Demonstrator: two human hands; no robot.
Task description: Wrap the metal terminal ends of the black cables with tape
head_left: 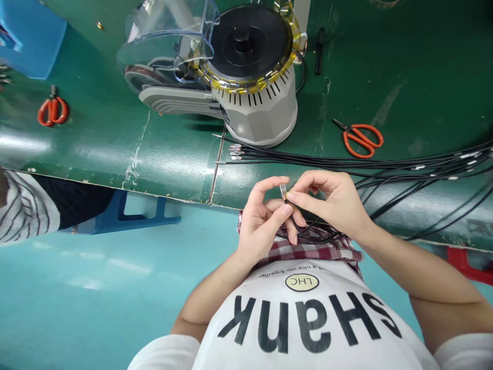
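Observation:
A black cable with a silver metal plug (283, 190), which looks like a USB connector, stands plug-up between my hands at the table's front edge. My left hand (262, 218) grips the cable just below the plug between thumb and fingers. My right hand (331, 200) pinches at the plug's base, where a small bit of yellow tape shows between thumb and forefinger. More black cable hangs below my hands, over the checked cloth (319, 250) at my lap. Just beyond, a bundle of black cables (308, 159) with silver ends lies along the green table (416, 92).
A grey round tape dispenser (258, 118) with yellow tape pieces stands ahead. Orange-handled scissors (364, 140) lie right, another pair (53, 110) left. A black pen (319, 51) and blue bin (33, 38) are farther back. Another person's striped sleeve (29, 208) is at left, near a blue stool (127, 218).

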